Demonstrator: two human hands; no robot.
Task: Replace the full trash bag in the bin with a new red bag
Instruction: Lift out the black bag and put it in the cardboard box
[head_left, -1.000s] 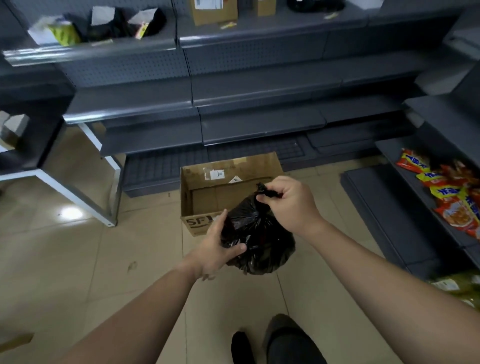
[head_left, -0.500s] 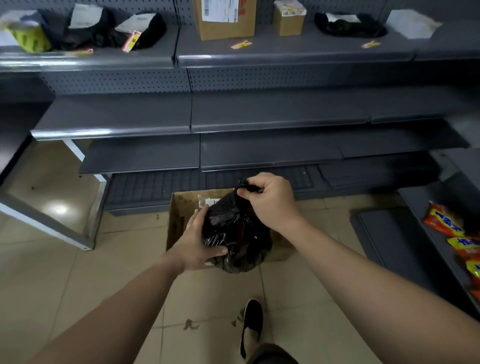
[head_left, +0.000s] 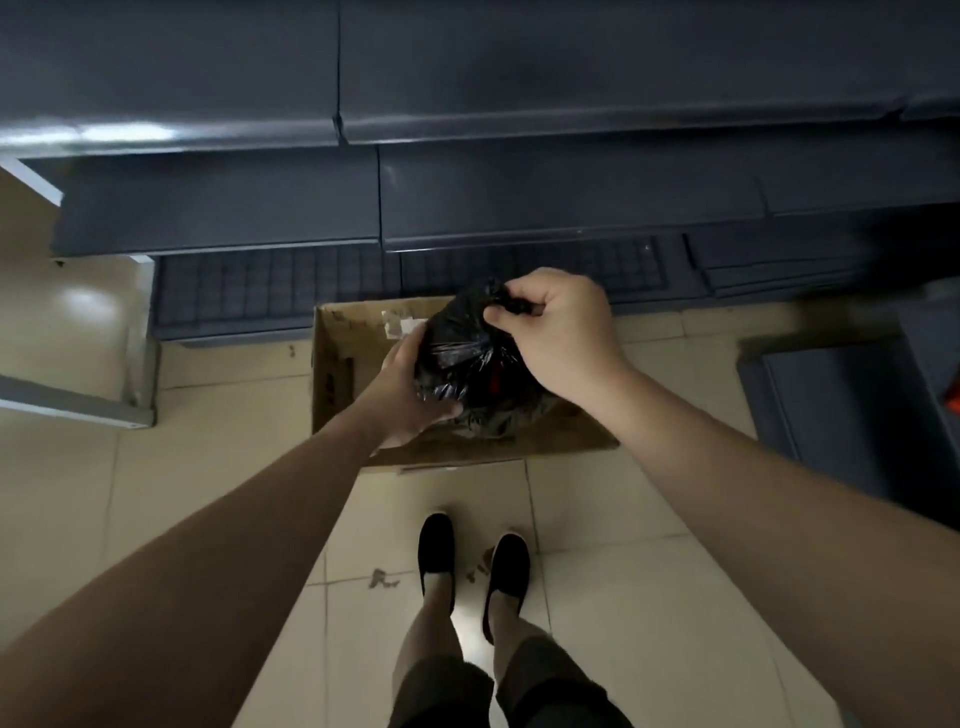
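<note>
- Box (head_left: 332, 374) sits on the floor (head_left: 649, 597) at 12 o'clock from the shoes (head_left: 436, 551), open top. Its left half at 9 o'clock of the bag (head_left: 467, 374) is free; the right half is filled by the bag.
- Left hand (head_left: 402, 395) blocks the bag's 8 o'clock side, right hand (head_left: 558, 332) covers its top and 2 o'clock side.
- Shelves (head_left: 519, 197) overhang at 12 o'clock, touching or just behind the box's far wall, so no way in from there.
- Shelf leg (head_left: 137, 338) stands at 9 o'clock, well apart from the box, bare tile between.
- Another low shelf (head_left: 831, 395) at 3 o'clock, with a strip of floor between it and the box.
- Tile at 6 o'clock is open apart from the shoes.
</note>
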